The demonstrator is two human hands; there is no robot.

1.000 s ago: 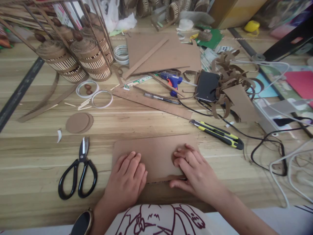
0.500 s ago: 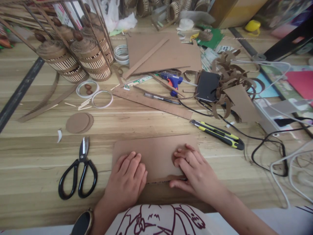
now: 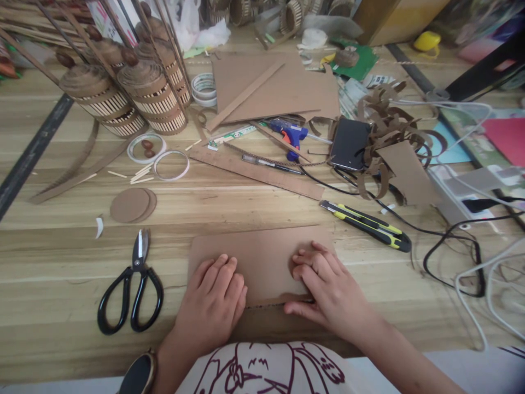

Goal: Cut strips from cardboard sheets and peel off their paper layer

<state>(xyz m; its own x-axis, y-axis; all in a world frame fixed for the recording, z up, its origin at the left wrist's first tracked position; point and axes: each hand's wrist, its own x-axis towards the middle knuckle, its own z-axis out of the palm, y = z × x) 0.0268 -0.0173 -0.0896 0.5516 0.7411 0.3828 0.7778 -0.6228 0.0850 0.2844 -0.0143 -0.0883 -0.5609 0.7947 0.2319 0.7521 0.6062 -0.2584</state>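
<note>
Worktop [image 3: 254, 205]: pale wood, cluttered; its far and right edges run out of frame.

Cardboard sheet [image 3: 262, 254]: lies flat at 6 o'clock, close to the person. Its near corners and most of its near edge are hidden under the hands; only a short stretch of that edge shows between them.

Left hand [image 3: 213, 306]: palm down on the sheet's near-left part, fingers together and pointing to 12 o'clock, grasping nothing. Thumb not visible.

Right hand [image 3: 328, 290]: resting on the sheet's near-right part, fingers bent and pointing to 10 o'clock, thumb lying along the near edge. Whether the thumb hooks under the edge cannot be made out. The hands are apart.

Scissors [image 3: 133, 284]: black handles, blades closed, at 9 o'clock of the sheet, untouched.

Utility knife [image 3: 365, 224]: yellow and black, at 2 o'clock of the sheet, apart from it.

Cardboard discs [image 3: 132, 205]: stacked at 10 o'clock; count unclear.

Wristwatch [image 3: 137, 375]: on the left wrist, cut off by the bottom edge.
</note>
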